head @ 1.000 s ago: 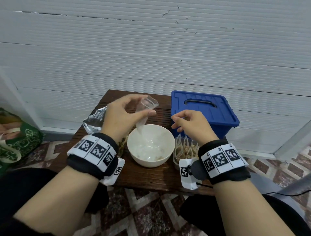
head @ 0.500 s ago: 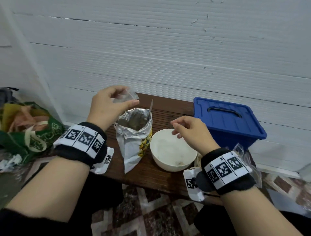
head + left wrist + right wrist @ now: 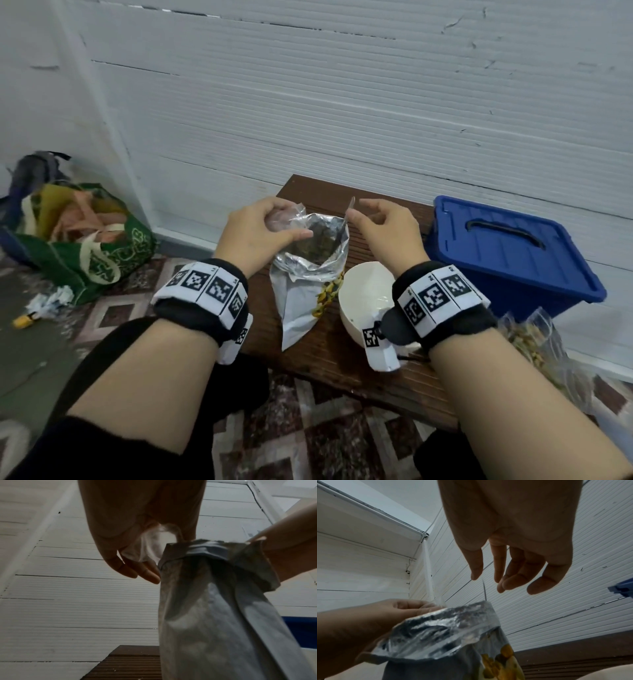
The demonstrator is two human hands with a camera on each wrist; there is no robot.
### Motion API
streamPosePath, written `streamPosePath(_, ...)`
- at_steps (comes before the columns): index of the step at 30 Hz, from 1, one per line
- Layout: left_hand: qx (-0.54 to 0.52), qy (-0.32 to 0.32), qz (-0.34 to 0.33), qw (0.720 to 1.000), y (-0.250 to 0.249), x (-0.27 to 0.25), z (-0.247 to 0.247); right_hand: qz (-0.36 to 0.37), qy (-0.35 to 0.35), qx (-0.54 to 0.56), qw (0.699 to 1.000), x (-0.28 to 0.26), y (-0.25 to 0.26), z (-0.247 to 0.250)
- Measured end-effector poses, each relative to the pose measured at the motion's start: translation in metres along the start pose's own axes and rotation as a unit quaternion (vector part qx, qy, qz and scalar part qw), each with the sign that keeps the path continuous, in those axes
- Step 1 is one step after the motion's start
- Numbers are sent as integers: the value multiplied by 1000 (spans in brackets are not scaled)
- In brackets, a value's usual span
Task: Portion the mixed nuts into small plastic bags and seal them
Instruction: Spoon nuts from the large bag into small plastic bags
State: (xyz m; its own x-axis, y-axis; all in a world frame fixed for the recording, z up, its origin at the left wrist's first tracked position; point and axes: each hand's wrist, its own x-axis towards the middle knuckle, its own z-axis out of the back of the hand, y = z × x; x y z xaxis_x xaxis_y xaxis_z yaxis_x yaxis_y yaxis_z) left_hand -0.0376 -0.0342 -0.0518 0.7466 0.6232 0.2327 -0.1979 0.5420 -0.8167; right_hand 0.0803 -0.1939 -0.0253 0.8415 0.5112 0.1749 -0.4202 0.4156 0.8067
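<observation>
An open foil bag of mixed nuts [image 3: 308, 267] stands on the wooden table [image 3: 342, 356], with a spoon handle [image 3: 351, 205] sticking up from its mouth. My left hand [image 3: 260, 229] pinches a small clear plastic bag [image 3: 286, 219] at the foil bag's left rim; the left wrist view shows that small bag [image 3: 154, 543] curled in my fingers beside the foil bag [image 3: 214, 615]. My right hand [image 3: 380, 222] hovers at the spoon handle, fingers relaxed. In the right wrist view my right hand [image 3: 513, 561] hangs just above the thin handle [image 3: 484, 589], not gripping it.
A white bowl [image 3: 366, 298] sits right of the foil bag, under my right wrist. A blue lidded box [image 3: 507, 250] stands at the table's right end. Several filled small bags [image 3: 527, 339] lie near my right forearm. A green bag [image 3: 85, 246] sits on the floor at the left.
My left hand has come down with the small bag to the foil bag's mouth. My right hand has moved from above the bowl to the spoon handle.
</observation>
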Motion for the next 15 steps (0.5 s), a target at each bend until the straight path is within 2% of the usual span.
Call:
streamPosePath(4,0,7,-13,1000,1,-1,-2,28,-9,4,1000,10,3,-13)
streamPosePath(8,3,2,-21,1000,1,-2,-4,74,-3,-65,995,10,4,-22)
streamPosePath(12,7,-5,-29,1000,1,-3,-3,179,-42,-142,973,6,0,-24)
streamPosePath(15,15,-9,-34,999,0,-4,-3,216,-3,-200,956,-1,-6,-29)
